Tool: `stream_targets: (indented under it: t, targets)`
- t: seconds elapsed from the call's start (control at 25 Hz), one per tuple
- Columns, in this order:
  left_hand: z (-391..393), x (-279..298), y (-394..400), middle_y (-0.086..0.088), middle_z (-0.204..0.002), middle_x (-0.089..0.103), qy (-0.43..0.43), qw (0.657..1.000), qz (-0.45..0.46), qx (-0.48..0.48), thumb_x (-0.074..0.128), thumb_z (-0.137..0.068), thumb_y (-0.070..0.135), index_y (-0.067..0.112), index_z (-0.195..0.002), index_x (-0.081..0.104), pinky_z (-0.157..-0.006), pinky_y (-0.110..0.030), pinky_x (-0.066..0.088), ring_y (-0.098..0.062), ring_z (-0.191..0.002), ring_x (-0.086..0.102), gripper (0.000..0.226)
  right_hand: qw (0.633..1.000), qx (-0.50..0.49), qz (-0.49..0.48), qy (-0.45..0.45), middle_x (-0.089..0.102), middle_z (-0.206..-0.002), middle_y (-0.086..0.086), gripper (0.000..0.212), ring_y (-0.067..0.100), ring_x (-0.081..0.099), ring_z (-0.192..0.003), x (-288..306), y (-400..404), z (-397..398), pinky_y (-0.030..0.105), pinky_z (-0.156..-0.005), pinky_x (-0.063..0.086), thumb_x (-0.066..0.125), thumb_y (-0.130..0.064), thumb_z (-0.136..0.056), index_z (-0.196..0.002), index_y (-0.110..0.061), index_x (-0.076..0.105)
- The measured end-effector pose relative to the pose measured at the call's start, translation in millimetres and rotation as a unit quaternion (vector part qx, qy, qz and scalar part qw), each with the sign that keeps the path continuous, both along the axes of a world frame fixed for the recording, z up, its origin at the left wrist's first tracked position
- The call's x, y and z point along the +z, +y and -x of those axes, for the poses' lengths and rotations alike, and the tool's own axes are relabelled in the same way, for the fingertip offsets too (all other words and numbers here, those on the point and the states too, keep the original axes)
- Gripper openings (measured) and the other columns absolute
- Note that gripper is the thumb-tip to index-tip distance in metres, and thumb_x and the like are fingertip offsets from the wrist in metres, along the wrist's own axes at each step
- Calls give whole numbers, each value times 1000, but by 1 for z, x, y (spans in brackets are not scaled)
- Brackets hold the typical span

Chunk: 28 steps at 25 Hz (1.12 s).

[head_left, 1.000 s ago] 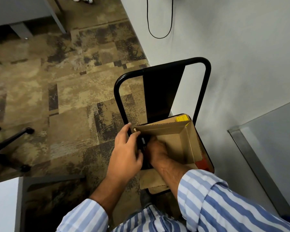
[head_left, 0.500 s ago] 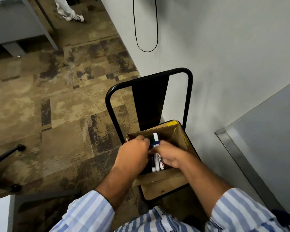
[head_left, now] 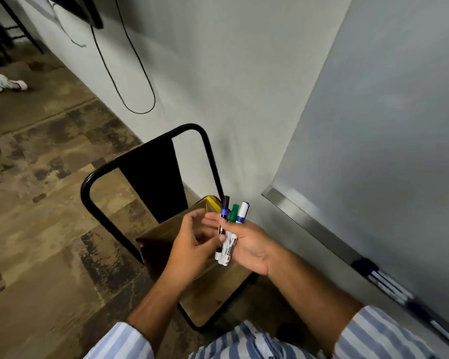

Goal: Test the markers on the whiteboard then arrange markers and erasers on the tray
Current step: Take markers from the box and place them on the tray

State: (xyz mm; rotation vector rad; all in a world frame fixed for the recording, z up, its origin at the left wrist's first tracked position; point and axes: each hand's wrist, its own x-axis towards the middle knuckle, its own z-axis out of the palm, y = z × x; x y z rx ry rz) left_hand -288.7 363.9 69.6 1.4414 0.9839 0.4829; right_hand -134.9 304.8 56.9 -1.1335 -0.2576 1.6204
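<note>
My right hand point(head_left: 246, 244) grips three whiteboard markers point(head_left: 230, 229) in a bundle, their caps pointing up: one black-and-blue, one green, one white-and-blue. My left hand point(head_left: 192, 244) hovers just left of them with fingers loosely curled, its fingertips near the marker barrels; I cannot tell if it touches them. Both hands are above a cardboard box point(head_left: 182, 229) on a black metal chair point(head_left: 151, 172). The whiteboard point(head_left: 389, 141) fills the right side. Its metal tray point(head_left: 322, 234) runs along the lower edge, with more markers point(head_left: 384, 281) lying on it, blurred.
The chair stands against a pale wall point(head_left: 218, 73) with a black cable point(head_left: 130, 81) hanging in a loop. Patterned brown carpet point(head_left: 42, 177) spreads to the left. Another person's shoes point(head_left: 5, 85) show at the far left.
My hands came up out of the cardboard box, the right one bringing the markers with it. The view swung up and right, so the whiteboard and its tray show more.
</note>
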Motion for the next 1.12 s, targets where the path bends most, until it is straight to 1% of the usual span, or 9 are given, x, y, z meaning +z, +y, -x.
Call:
stream_targets:
  t: [0.12, 0.28, 0.4, 0.6, 0.68, 0.76, 0.88, 0.96, 1.12]
  targets:
    - [-33, -1, -23, -3, -110, 74, -14, 996, -25, -90, 82, -86, -1, 35, -152, 41, -74, -25, 62, -7, -95, 74, 85, 997, -81, -4, 12, 72, -136, 7, 37, 23, 74, -113, 16, -39, -16, 42, -92, 59, 50, -21, -110, -143, -12, 62]
    - [-83, -12, -54, -7, -114, 78, -40, 983, -3, -178, 84, -83, -5, 27, -146, 55, -90, -45, 64, -21, -104, 77, 76, 986, -166, -2, -4, 69, -140, 18, 42, 33, 69, -121, 21, -106, -46, 46, -95, 59, 53, -28, -110, -146, -8, 59]
    - [-119, -10, -98, -14, -105, 80, -57, 976, 51, -205, 79, -85, -10, 18, -136, 63, -89, -45, 65, -31, -102, 78, 60, 971, -239, -6, 2, 67, -135, 25, 47, 39, 66, -118, 14, -162, -64, 45, -91, 59, 54, -33, -109, -140, 2, 62]
    - [-163, -20, -176, -17, -107, 80, -49, 965, 93, -239, 70, -93, -9, 9, -129, 68, -87, -60, 63, -42, -100, 77, 40, 918, -393, 40, -29, 76, -127, 17, 35, 32, 74, -113, 9, -257, -98, 46, -89, 62, 51, -26, -111, -135, -7, 66]
    - [-182, -24, -212, -17, -109, 79, -40, 958, 105, -263, 69, -96, -5, 11, -128, 69, -88, -59, 63, -40, -99, 78, 36, 899, -422, 86, -75, 80, -118, 11, 30, 29, 78, -105, 5, -299, -113, 43, -86, 64, 52, -27, -111, -127, -10, 70]
    - [-198, -24, -246, -15, -109, 78, -28, 951, 118, -283, 68, -99, 3, 15, -127, 69, -83, -53, 66, -35, -97, 79, 31, 881, -429, 149, -132, 81, -103, 6, 25, 24, 75, -84, 1, -335, -126, 39, -77, 63, 56, -32, -110, -119, -15, 72]
    - [-225, -28, -309, -17, -105, 73, -11, 946, 175, -273, 67, -101, 8, 11, -127, 66, -71, -46, 67, -32, -93, 79, 26, 870, -404, 208, -194, 64, -84, 3, 17, 12, 49, -61, -13, -400, -150, 26, -55, 41, 57, -31, -109, -115, -19, 66]
    - [-241, -32, -350, -16, -102, 71, -6, 944, 204, -261, 66, -102, 9, 9, -127, 66, -67, -43, 66, -30, -91, 78, 25, 876, -364, 232, -216, 57, -85, 2, 12, 13, 45, -66, -23, -443, -169, 27, -56, 37, 60, -26, -105, -116, -22, 60]
    - [-268, -47, -410, -24, -108, 75, 9, 947, 251, -201, 69, -100, 8, 6, -123, 67, -70, -44, 67, -29, -89, 79, 24, 881, -292, 261, -267, 56, -103, 4, 28, 14, 50, -82, -48, -504, -202, 31, -69, 39, 57, -22, -100, -126, -26, 50]
